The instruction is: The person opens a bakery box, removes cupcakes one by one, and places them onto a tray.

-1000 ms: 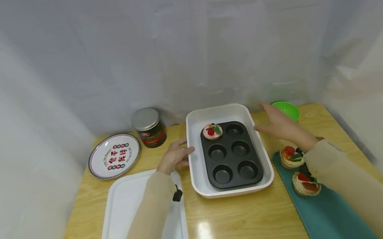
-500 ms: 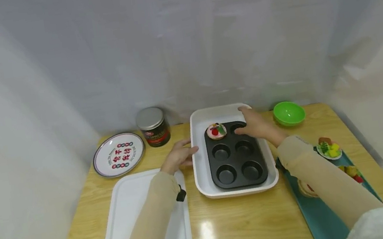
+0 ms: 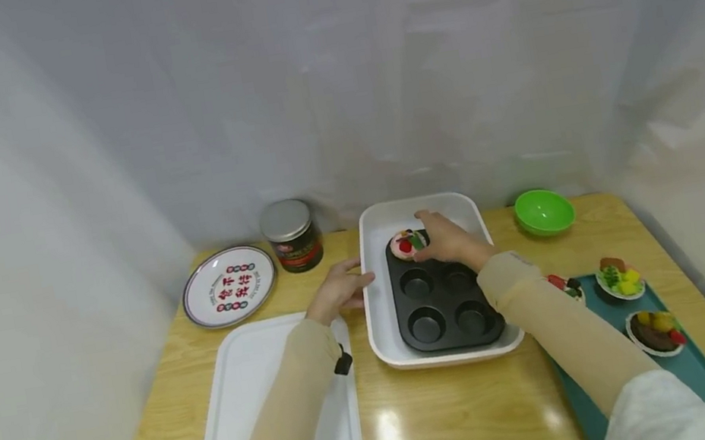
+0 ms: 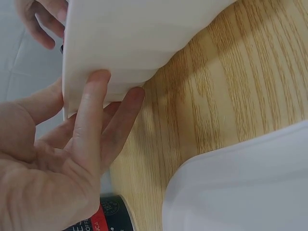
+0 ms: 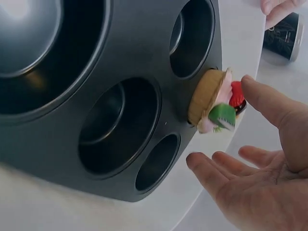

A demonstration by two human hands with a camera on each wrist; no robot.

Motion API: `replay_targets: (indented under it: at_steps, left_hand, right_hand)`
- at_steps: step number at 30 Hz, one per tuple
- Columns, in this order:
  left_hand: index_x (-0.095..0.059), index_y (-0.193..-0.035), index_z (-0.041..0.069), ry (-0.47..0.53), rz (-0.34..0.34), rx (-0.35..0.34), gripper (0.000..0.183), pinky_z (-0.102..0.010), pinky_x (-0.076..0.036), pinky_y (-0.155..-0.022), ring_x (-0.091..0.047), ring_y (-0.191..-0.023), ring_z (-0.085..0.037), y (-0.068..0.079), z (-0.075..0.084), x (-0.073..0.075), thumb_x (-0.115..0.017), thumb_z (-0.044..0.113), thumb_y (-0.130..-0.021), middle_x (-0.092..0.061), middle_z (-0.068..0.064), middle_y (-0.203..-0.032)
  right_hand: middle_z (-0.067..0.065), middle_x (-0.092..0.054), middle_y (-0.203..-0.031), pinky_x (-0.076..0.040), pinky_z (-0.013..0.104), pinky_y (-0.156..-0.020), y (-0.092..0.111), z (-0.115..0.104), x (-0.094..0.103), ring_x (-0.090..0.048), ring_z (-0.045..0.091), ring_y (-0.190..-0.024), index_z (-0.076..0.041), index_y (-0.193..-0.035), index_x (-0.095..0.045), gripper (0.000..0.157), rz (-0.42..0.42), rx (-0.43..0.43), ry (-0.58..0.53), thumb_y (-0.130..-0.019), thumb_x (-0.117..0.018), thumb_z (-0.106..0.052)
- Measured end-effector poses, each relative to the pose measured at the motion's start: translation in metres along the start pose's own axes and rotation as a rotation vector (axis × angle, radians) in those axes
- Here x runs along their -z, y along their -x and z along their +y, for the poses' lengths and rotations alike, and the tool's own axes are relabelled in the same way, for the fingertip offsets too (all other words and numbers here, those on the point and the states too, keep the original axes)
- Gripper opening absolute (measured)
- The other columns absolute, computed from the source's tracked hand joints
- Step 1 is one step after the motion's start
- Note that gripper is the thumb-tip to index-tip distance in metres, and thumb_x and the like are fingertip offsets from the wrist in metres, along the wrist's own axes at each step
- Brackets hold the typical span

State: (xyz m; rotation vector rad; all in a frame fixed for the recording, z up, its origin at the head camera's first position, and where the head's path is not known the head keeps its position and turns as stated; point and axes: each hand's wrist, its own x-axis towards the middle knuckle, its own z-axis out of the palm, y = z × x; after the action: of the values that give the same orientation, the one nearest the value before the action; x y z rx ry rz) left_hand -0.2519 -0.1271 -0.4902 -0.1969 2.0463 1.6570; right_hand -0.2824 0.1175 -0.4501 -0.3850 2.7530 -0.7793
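My left hand [image 3: 338,289] grips the left side of a deep white tray [image 3: 384,326], thumb at the rim and fingers against the outer wall [image 4: 115,53]. A black six-cup muffin tin [image 3: 447,303] lies inside this tray. In its back left cup sits a small fruit tart [image 3: 405,245] with pink cream, a red berry and a green slice. My right hand [image 3: 454,242] hovers over the back right of the tin. In the right wrist view its thumb and fingers are spread around the tart [image 5: 204,103], apart from it, and hold nothing.
A teal tray [image 3: 686,382] with several tarts [image 3: 656,333] lies right, partly under the right forearm. A flat white tray [image 3: 277,401] lies left. Along the back stand a printed plate [image 3: 228,309], an espresso tin [image 3: 296,244] and a green bowl [image 3: 545,212]. A pale curtain [image 3: 372,78] hangs behind.
My right hand has moved left from beside the deep tray to over the muffin tin, near the tart. My left hand keeps its hold on the tray's side. The view has shifted slightly.
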Motion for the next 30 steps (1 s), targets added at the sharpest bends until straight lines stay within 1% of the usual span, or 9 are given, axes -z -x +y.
replay_targets:
  at_steps: [4, 11, 14, 16, 20, 24, 30]
  left_hand:
    - [-0.043, -0.161, 0.012, -0.005, 0.007, 0.004, 0.058, -0.043, -0.067, -0.093, -0.074, -0.116, -0.035, -0.001, 0.000, -0.002, -0.063, 0.014, -0.106, -0.068, -0.026, -0.137]
    - [-0.042, -0.161, 0.011, -0.008, 0.007, -0.007, 0.059, -0.044, -0.067, -0.092, -0.072, -0.120, -0.039, 0.000, -0.002, -0.002, -0.062, 0.013, -0.106, -0.066, -0.028, -0.138]
    - [-0.043, -0.161, 0.012, -0.015, 0.011, -0.006, 0.059, -0.043, -0.068, -0.091, -0.072, -0.119, -0.038, 0.001, -0.003, -0.003, -0.063, 0.014, -0.106, -0.067, -0.027, -0.137]
    - [-0.043, -0.161, 0.011, -0.013, 0.011, -0.011, 0.059, -0.042, -0.068, -0.090, -0.072, -0.119, -0.038, 0.000, -0.004, -0.004, -0.063, 0.013, -0.106, -0.067, -0.027, -0.138]
    - [-0.043, -0.161, 0.011, -0.007, 0.016, -0.016, 0.059, -0.041, -0.068, -0.089, -0.072, -0.118, -0.038, 0.000, -0.006, -0.004, -0.063, 0.012, -0.105, -0.066, -0.028, -0.139]
    - [-0.043, -0.161, 0.010, -0.002, 0.020, -0.020, 0.059, -0.042, -0.068, -0.090, -0.073, -0.116, -0.038, 0.001, -0.006, -0.004, -0.062, 0.012, -0.106, -0.065, -0.029, -0.138]
    - [-0.042, -0.161, 0.011, 0.001, 0.017, -0.016, 0.059, -0.042, -0.067, -0.091, -0.072, -0.118, -0.038, 0.003, -0.005, -0.002, -0.062, 0.012, -0.106, -0.066, -0.028, -0.138]
  right_hand:
    - [0.033, -0.035, -0.165, -0.036, 0.057, -0.128, -0.007, -0.002, -0.005, -0.037, 0.046, -0.154, 0.007, -0.163, -0.024, 0.092, -0.009, -0.006, 0.024, -0.095, -0.080, -0.022]
    - [0.032, -0.036, -0.164, -0.038, 0.056, -0.127, -0.016, -0.005, -0.013, -0.039, 0.044, -0.153, 0.003, -0.163, -0.026, 0.092, -0.017, -0.034, -0.007, -0.093, -0.081, -0.022]
    - [0.033, -0.039, -0.161, -0.041, 0.056, -0.126, -0.019, -0.005, -0.019, -0.043, 0.045, -0.149, 0.002, -0.162, -0.029, 0.091, -0.009, -0.043, 0.015, -0.092, -0.082, -0.022]
    - [0.033, -0.041, -0.159, -0.042, 0.057, -0.125, -0.021, -0.005, -0.022, -0.045, 0.047, -0.147, 0.001, -0.161, -0.031, 0.089, -0.001, -0.049, 0.048, -0.092, -0.082, -0.024]
    - [0.032, -0.046, -0.155, -0.044, 0.059, -0.121, -0.023, -0.009, -0.027, -0.049, 0.051, -0.141, -0.002, -0.160, -0.035, 0.088, 0.015, -0.073, 0.089, -0.091, -0.083, -0.026]
    - [0.031, -0.051, -0.150, -0.046, 0.060, -0.118, -0.025, -0.012, -0.030, -0.050, 0.053, -0.136, -0.002, -0.157, -0.041, 0.083, 0.022, -0.062, 0.113, -0.089, -0.083, -0.026]
    - [0.028, -0.054, -0.147, -0.049, 0.060, -0.114, -0.027, -0.014, -0.036, -0.051, 0.048, -0.135, -0.003, -0.154, -0.047, 0.076, 0.012, -0.044, 0.164, -0.091, -0.082, -0.025]
